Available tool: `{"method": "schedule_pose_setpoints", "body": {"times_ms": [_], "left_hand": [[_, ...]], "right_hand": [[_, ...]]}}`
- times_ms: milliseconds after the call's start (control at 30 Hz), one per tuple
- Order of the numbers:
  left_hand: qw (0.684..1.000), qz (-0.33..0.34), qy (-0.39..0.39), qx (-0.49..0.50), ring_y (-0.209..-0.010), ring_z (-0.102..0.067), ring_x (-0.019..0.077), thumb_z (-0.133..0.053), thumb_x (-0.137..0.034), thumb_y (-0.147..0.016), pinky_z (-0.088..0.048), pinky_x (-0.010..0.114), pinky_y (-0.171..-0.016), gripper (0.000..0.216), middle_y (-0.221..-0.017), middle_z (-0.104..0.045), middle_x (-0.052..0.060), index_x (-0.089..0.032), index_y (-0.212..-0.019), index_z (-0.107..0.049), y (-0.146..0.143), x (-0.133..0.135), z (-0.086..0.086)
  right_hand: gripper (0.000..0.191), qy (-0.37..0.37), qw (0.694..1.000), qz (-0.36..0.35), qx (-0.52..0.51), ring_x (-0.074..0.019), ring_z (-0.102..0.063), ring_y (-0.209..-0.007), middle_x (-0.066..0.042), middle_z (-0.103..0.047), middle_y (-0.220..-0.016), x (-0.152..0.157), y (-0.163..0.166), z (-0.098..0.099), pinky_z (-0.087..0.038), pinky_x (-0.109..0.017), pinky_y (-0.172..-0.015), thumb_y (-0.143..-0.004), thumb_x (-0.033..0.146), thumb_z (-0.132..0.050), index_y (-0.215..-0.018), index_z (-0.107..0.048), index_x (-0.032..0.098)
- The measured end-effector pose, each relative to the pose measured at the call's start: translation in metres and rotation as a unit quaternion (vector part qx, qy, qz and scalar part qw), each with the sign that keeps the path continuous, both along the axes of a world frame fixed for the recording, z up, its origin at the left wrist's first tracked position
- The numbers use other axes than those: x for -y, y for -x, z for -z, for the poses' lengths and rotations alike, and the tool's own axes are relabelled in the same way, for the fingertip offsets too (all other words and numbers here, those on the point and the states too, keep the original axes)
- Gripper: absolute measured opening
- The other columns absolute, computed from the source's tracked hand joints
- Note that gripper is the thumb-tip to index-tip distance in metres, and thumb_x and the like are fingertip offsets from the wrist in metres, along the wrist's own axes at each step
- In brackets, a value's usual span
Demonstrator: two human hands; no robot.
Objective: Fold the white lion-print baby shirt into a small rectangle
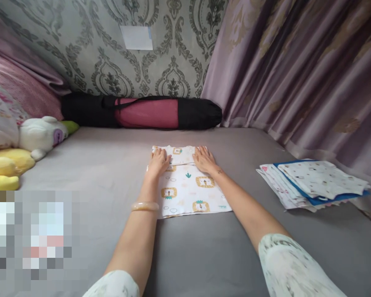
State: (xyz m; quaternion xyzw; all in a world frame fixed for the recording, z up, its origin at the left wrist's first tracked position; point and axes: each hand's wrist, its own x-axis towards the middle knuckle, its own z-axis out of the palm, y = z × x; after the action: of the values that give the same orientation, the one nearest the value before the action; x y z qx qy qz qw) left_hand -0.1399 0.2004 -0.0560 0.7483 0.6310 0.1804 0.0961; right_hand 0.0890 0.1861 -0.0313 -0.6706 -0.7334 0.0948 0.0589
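Both hands flat, fingers spread, no grip closed on anything: left hand (159,161) and right hand (205,159) pressing down on the far end of a printed cloth (188,187), just beside each other. Cloth white with lion motifs, far edge folded over, lying mid-bed on the grey sheet (111,173). A pale bangle (144,206) on the left wrist. Well apart, near the bed's right edge, a stack of folded cloths (315,181). Along the bed's far edge, a black and pink roll bag (142,112); at the left edge, plush toys (27,144).
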Motion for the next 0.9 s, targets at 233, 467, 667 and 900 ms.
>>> {"method": "schedule_pose_setpoints", "body": {"times_ms": [233, 467, 667, 900], "left_hand": [[0.999, -0.022, -0.015, -0.032, -0.145, -0.031, 0.0301, -0.031, -0.039, -0.099, -0.020, 0.049, -0.119, 0.046, -0.151, -0.041, 0.020, -0.011, -0.130, -0.048, -0.005, 0.011, 0.002], [0.992, -0.028, -0.110, -0.047, -0.138, -0.041, 0.0321, -0.034, -0.036, -0.098, -0.029, 0.049, -0.114, 0.041, -0.142, -0.049, 0.024, -0.008, -0.124, -0.050, -0.008, 0.019, 0.000], [0.984, 0.037, -0.166, -0.057, -0.123, -0.051, 0.0337, -0.040, -0.026, -0.094, -0.040, 0.051, -0.104, 0.033, -0.131, -0.054, 0.022, -0.011, -0.120, -0.053, -0.039, 0.051, -0.016], [0.965, 0.244, -0.088, -0.034, -0.112, -0.056, 0.0258, -0.041, -0.021, -0.094, -0.046, 0.043, -0.099, 0.025, -0.119, -0.060, 0.014, -0.017, -0.112, -0.058, -0.108, 0.090, -0.020]], "right_hand": [[0.051, -0.061, 0.994, 0.019, -0.094, -0.0231, -0.028, -0.147, -0.010, -0.035, -0.158, -0.005, -0.004, 0.007, -0.022, -0.041, -0.119, -0.102, 0.037, -0.028, -0.147, -0.042, 0.018], [0.034, -0.062, 0.956, 0.188, -0.215, -0.0165, -0.065, -0.109, -0.008, -0.071, -0.117, 0.009, -0.060, 0.002, -0.046, -0.023, -0.091, -0.094, 0.021, -0.043, -0.118, -0.067, 0.018], [0.014, 0.015, 0.975, 0.132, -0.180, -0.0139, -0.066, -0.077, -0.002, -0.074, -0.082, 0.036, -0.070, -0.005, -0.043, -0.018, -0.063, -0.081, 0.028, -0.065, -0.084, -0.075, 0.019], [0.019, 0.053, 0.982, 0.112, -0.140, -0.0123, -0.063, -0.070, -0.003, -0.071, -0.074, 0.040, -0.058, -0.022, -0.038, -0.019, -0.058, -0.083, 0.033, -0.069, -0.082, -0.076, 0.016]]}}
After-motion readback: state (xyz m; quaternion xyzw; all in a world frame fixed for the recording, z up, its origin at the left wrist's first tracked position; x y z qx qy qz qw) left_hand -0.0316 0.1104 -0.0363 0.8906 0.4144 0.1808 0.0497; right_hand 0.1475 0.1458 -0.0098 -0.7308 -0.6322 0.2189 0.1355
